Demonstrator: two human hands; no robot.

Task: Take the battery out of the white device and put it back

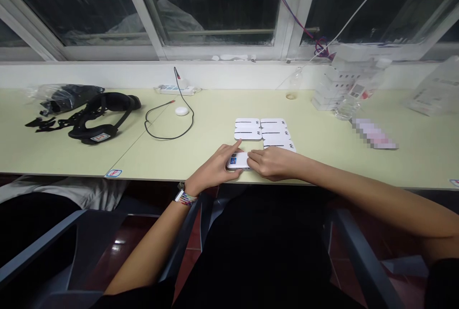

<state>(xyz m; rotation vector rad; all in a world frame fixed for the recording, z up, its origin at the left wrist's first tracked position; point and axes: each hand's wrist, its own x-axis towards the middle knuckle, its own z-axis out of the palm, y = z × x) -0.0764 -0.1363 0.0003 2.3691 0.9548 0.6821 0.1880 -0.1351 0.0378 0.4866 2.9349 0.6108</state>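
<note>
Near the table's front edge lies a white flat rectangular piece with a small blue label at its left end. My left hand grips that end, thumb along the near edge and forefinger at the far side. Over the right end, my right hand is closed, its fingertips pressed together on the top face. Those fingers cover that end, and anything pinched in them is hidden. Just beyond my hands lie several white flat pieces, laid edge to edge in two columns, each with a black line and a "W"-like mark.
A black headset and a plastic bag of black items lie at the left. A black cable loops beside a white round object and a power strip. Back right are white boxes and a clear bottle.
</note>
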